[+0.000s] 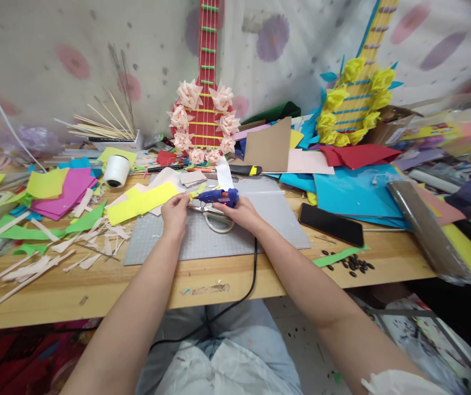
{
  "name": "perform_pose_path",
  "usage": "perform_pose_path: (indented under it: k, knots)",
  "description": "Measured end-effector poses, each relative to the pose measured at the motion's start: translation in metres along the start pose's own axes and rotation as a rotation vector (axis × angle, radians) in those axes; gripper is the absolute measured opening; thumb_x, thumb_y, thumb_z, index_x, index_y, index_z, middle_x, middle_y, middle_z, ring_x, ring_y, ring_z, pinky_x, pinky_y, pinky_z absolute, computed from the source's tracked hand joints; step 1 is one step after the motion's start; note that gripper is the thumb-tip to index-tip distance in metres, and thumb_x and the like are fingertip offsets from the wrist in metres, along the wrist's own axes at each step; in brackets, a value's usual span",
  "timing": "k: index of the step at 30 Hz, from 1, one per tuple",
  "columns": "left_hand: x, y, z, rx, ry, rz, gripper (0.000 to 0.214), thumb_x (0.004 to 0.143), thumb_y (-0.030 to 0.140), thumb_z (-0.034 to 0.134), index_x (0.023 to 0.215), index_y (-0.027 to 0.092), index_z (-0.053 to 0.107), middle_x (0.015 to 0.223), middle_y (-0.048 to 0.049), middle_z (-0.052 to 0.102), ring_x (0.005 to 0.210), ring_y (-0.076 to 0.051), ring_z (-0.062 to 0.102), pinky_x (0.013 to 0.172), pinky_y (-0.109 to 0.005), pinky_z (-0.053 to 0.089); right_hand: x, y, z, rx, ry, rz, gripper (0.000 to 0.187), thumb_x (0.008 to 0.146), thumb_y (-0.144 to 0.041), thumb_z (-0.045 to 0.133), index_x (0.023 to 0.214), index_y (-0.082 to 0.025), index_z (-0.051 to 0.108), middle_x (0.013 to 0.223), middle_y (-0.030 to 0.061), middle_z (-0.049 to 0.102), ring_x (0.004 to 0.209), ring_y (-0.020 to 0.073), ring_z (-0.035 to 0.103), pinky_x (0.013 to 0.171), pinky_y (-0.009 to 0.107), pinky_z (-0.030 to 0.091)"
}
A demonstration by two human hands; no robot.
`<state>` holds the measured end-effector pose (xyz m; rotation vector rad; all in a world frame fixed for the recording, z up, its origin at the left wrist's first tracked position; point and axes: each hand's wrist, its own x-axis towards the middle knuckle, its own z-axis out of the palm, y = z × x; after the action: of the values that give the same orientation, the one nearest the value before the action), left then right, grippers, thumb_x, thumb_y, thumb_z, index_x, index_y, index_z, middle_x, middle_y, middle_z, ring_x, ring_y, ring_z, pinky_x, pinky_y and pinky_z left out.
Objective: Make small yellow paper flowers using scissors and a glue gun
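My right hand [241, 213] is closed around a blue glue gun [217, 197] whose nozzle points left and whose black cord [254, 269] runs down off the table. Close to the nozzle, my left hand [175, 213] pinches a small yellow piece [194, 194], too small to make out fully. Scissors [219, 223] lie under the glue gun on the grey cutting mat [210, 247]. Left of my left hand are bright yellow paper strips [142, 203]. A black and yellow utility knife [247, 170] rests behind the glue gun.
A red paper guitar with pink flowers [208, 118] and a yellow one with yellow flowers [350, 104] lean at the back. Paper scraps [95, 236] litter the left. On the right are a phone [332, 224], black beads [353, 265] and blue sheets [354, 192]. A white roll [117, 170] stands left.
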<state>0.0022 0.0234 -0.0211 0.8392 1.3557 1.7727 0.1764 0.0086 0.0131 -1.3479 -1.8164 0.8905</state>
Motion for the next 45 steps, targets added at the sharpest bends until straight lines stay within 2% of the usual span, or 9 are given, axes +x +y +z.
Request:
perform_pose_path:
  k: [27,37,45]
  knots:
    - [-0.0013,0.0008,-0.0001,0.021,-0.051,-0.017,0.016,0.054,0.028,0.069,0.062,0.015,0.067,0.070,-0.0024,0.065,0.073,-0.014,0.057,0.075,-0.028,0.043,0.0018,0.0007,0.0014,0.058,0.060,-0.008,0.041,0.068,-0.053,0.059,0.083,-0.016,0.067,0.076,0.0026,0.067,0.073,0.0167,0.060,0.065,0.025,0.043]
    - [-0.0022,0.0027,0.0010,-0.008,-0.028,-0.035,0.014,0.053,0.027,0.070,0.061,0.015,0.067,0.066,-0.0015,0.064,0.066,-0.013,0.055,0.072,-0.028,0.044,0.0014,0.0028,-0.0003,0.035,0.022,-0.017,0.042,0.068,-0.053,0.059,0.089,-0.018,0.068,0.085,0.0035,0.069,0.079,0.0183,0.062,0.069,0.026,0.045]
    - [-0.0007,0.0035,0.0013,-0.067,-0.031,-0.057,0.013,0.052,0.025,0.069,0.058,0.014,0.066,0.071,-0.0025,0.064,0.072,-0.013,0.057,0.077,-0.029,0.044,-0.0004,0.0017,-0.0022,0.043,-0.050,-0.024,0.042,0.067,-0.053,0.060,0.092,-0.019,0.067,0.088,0.0029,0.069,0.081,0.0184,0.062,0.070,0.027,0.045]
